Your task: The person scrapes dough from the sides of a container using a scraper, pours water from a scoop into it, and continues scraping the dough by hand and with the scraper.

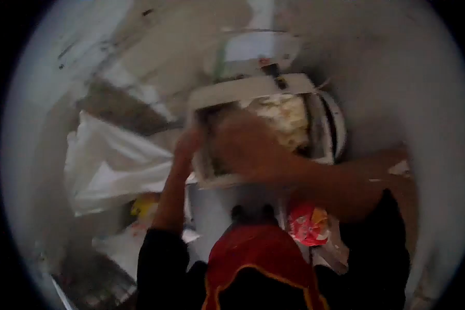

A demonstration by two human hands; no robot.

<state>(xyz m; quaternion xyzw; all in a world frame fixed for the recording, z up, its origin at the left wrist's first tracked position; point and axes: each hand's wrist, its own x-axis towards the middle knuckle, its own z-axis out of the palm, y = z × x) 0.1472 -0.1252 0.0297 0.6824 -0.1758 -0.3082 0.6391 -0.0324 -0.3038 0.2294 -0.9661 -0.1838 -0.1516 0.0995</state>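
A pale rectangular container stands in front of me, with a lumpy pale-yellow and white mass in its right part. My right hand reaches over the container's left part, blurred by motion; its fingers cannot be made out. At the container's left wall is my left hand, also smeared, its fingers indistinct. Whether either hand holds anything does not show. The inside of the container beneath my right hand is mostly hidden.
A white sheet or bag lies at the left, above a yellow item. A red package sits at the lower right. Behind the container's right side is a round rim. A dark object rests at its back edge.
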